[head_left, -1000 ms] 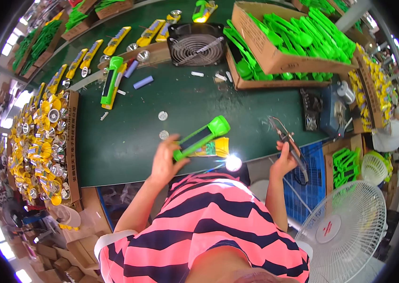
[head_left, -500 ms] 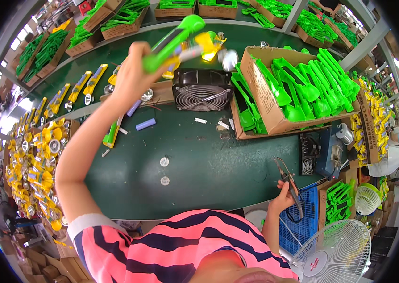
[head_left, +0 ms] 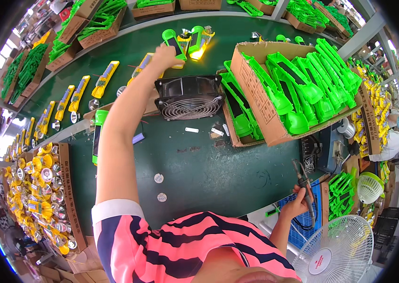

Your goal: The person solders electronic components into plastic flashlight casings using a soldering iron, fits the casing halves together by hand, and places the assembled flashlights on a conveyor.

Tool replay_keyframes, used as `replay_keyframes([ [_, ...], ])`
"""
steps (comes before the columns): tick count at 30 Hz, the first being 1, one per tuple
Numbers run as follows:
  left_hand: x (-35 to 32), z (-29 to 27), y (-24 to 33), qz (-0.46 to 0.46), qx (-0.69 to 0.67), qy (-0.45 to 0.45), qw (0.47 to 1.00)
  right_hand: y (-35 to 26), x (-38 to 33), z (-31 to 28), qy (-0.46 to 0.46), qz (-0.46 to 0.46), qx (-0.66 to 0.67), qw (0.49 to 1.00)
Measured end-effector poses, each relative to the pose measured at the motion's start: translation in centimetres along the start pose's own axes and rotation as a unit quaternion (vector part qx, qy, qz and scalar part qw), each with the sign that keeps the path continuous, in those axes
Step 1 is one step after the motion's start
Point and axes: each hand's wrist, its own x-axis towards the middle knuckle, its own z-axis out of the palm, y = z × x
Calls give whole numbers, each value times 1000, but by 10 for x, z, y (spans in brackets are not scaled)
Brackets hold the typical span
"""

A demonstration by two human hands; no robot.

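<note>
A person's left hand (head_left: 164,57) is gripping a green lamp casing (head_left: 171,40) at the far side of the counter (head_left: 228,179), beyond a black fan (head_left: 189,87); just beside the casing, a second green lamp (head_left: 196,40) is glowing yellow. The right hand (head_left: 296,206) is clasping a soldering iron (head_left: 308,194) near the front edge, its tip pointing away from the striped shirt (head_left: 185,238). Right of the fan, a cardboard box (head_left: 253,89) is brimming with green casings (head_left: 298,89).

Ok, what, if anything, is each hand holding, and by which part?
Right hand: soldering iron, by its handle. Left hand: at the near end of a green flashlight casing; whether gripped is unclear.
</note>
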Motion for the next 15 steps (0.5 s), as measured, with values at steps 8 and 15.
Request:
replay_keyframes([
  [8, -143, -143, -89, 129, 141, 234, 953, -31, 68, 1, 38, -204, 64, 976],
  [15, -324, -282, -108, -128, 330, 139, 925, -137, 177, 110, -308, -436, -176, 827],
])
